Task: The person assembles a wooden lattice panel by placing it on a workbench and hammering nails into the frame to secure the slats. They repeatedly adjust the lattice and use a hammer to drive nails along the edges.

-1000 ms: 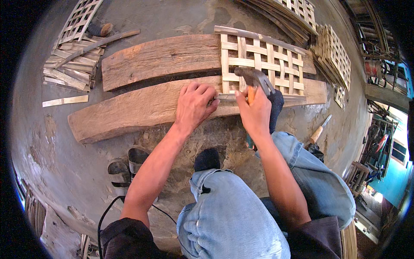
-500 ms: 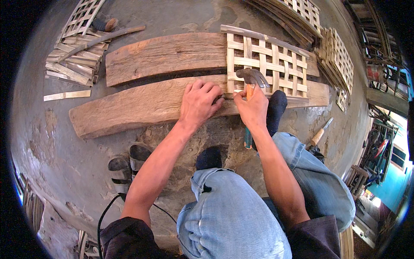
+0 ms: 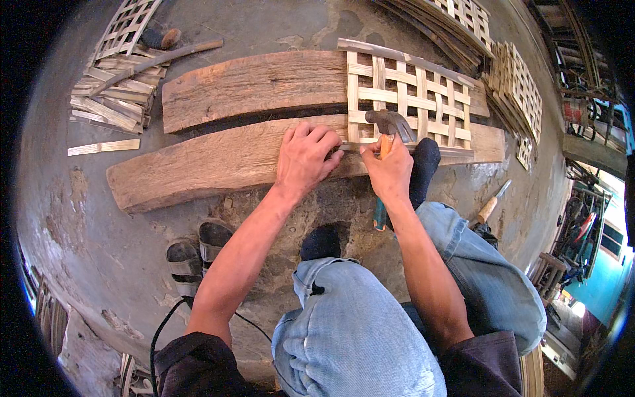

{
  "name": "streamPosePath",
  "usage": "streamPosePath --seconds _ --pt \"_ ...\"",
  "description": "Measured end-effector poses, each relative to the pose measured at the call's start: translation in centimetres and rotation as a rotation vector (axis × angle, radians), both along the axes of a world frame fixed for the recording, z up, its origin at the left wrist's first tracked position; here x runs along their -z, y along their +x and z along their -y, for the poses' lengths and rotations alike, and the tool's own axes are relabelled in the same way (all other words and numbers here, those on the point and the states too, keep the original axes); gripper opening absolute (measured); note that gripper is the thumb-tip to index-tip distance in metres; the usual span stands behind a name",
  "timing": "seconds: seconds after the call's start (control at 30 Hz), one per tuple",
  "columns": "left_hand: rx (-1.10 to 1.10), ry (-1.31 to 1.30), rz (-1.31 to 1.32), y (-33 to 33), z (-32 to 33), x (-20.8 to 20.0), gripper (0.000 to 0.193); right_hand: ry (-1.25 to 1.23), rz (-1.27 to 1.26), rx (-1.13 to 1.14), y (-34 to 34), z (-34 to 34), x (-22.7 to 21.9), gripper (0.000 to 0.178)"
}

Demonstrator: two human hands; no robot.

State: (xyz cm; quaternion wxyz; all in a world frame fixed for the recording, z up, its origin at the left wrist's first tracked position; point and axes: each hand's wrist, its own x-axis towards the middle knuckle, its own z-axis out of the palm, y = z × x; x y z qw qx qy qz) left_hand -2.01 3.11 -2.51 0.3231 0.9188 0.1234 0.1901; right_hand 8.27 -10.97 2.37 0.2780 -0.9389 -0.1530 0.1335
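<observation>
A woven bamboo lattice panel (image 3: 421, 102) lies across two thick wooden planks, with a narrow bamboo strip (image 3: 423, 149) along its near edge. My left hand (image 3: 305, 153) rests on the near plank (image 3: 192, 165), fingers curled, thumb and forefinger closed at the strip's left end. Just to its right, my right hand (image 3: 389, 169) grips a claw hammer (image 3: 391, 124) with an orange and teal handle. The hammer's head sits above the panel's near edge, and my right fingertips are by the strip. Whether a nail is there is too small to tell.
My dark-socked foot (image 3: 424, 165) is at the panel's near right corner. A wooden-handled blade (image 3: 493, 202) lies on the floor at right. Lattice panels (image 3: 514, 92) are stacked behind it. Bamboo strips (image 3: 116, 99) pile up at far left. Sandals (image 3: 185, 261) stand near my left forearm.
The hammer's head has tipped slightly to the right and nearer to me, with my right hand still around its handle. My left hand and the panel have hardly moved.
</observation>
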Motion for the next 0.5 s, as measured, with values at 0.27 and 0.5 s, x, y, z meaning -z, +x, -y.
streamPosePath --seconds 0.27,0.5 --pt "0.005 0.004 -0.002 0.0 0.0 0.1 0.020 0.015 0.007 0.025 -0.5 -0.6 -0.4 0.023" --pt "0.011 -0.004 -0.046 -0.1 0.0 -0.2 0.022 0.023 -0.034 0.033 -0.6 -0.7 -0.5 0.022"
